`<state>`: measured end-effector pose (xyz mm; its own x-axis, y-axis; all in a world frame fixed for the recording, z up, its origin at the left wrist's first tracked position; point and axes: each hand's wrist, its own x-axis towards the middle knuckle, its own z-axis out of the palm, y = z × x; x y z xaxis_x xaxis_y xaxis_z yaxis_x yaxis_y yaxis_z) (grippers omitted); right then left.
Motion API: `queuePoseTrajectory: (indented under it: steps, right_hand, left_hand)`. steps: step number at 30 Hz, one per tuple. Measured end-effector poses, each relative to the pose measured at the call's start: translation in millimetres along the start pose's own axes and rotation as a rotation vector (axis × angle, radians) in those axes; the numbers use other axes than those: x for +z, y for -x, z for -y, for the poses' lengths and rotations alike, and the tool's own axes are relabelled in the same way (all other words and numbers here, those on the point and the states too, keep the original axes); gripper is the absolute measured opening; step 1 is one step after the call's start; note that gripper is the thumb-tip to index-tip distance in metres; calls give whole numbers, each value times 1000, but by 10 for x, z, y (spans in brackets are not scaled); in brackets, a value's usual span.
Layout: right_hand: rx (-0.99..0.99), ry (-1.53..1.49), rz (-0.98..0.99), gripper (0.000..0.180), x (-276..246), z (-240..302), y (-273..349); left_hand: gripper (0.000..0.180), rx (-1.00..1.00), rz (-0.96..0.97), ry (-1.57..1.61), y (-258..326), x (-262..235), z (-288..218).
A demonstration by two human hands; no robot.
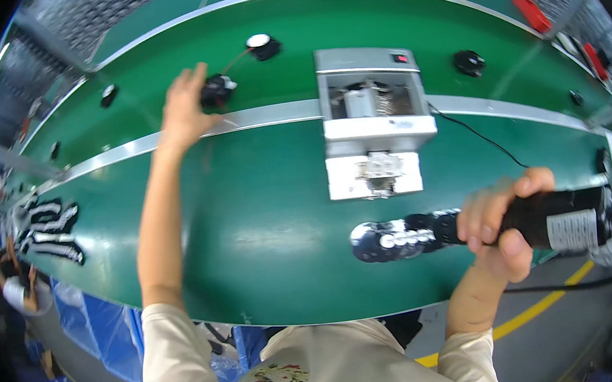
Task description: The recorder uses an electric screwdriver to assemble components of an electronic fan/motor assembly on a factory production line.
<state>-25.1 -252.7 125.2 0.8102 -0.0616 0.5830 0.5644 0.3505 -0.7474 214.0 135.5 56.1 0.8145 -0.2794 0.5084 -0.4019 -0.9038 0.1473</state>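
My right hand (503, 219) is wrapped round a corded black handheld tool (570, 219) with a white label on its thick body. The tool's glossy, rounded long black head (393, 239) points left over the bench and bears a row of white spots. On the left, my left hand (184, 107) reaches across the metal strip with fingers apart. Just beside its fingers and thumb is a small black round part (218, 90). A thin reddish wire runs from near that part to another black part with a white disc (259, 41).
A grey-white machine (375, 135) with an open recess and a red switch stands mid-bench, its black cable trailing right. Black-and-white gloves (49, 233) lie at the left edge. A black round part (469, 63) sits back right. Other people are at both sides.
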Motion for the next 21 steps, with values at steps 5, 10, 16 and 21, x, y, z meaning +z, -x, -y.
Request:
queuePoseTrajectory:
  steps: [5, 10, 16, 21]
  right_hand:
    - [-46, -147, -32, 50, -70, 95, -77]
    - [-56, -407, 205, 48, -34, 104, -166]
    - [-27, -477, 227, 46, 238, 16, -158]
    - [-63, -473, 327, 38, 230, 31, -124]
  left_hand:
    - [40, 195, 123, 642, 140, -698, -1395]
    - [62, 401, 585, 1033, 576, -847, -2460]
    - [45, 230, 754, 1128, 640, -878, -2810]
    - [28, 182, 723, 1165, 747, -782, -2896]
